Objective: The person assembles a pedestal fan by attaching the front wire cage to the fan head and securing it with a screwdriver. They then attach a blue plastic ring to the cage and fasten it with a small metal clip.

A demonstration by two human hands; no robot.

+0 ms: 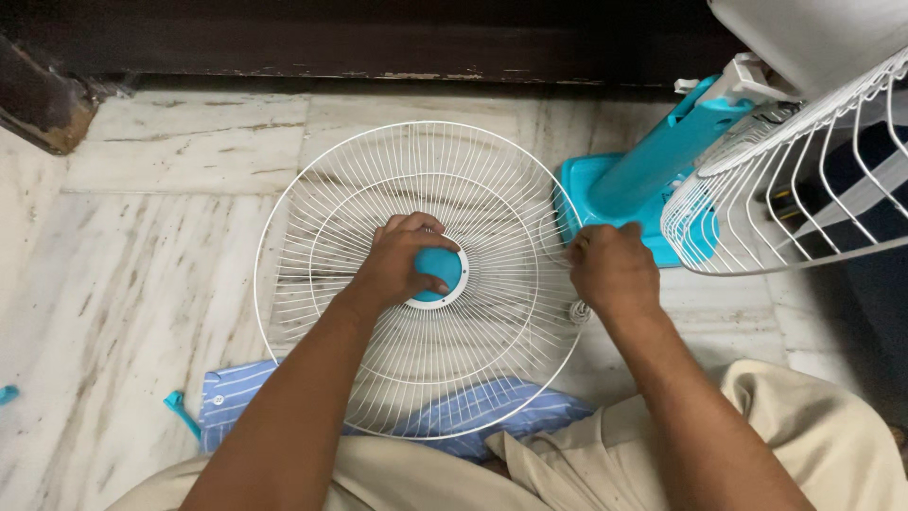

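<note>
Two wire fan guards show, both white. One round guard point(416, 284) lies flat on the marble floor point(142, 246), whole in view, its near edge resting over a blue striped cloth point(454, 416). The second guard point(785, 189) sits tilted at the right edge, cut off by the frame, so its full shape cannot be made out. One turquoise fan stand point(653, 161) slants up behind it, its base point(591, 194) partly hidden by the second guard and by the right hand. Two hands are at work on the flat guard. The left hand point(402, 265) is cupped over the single turquoise centre cap point(440, 270), fingers curled around its rim, covering about half of it. The right hand point(610, 270) rests on the guard's right rim with its fingers bent and closed at the wire; whether they pinch the rim or a small clip is hard to tell. Two small turquoise pieces lie on the floor at left: one point(180, 412) beside the cloth, one point(8, 394) cut off by the edge.
</note>
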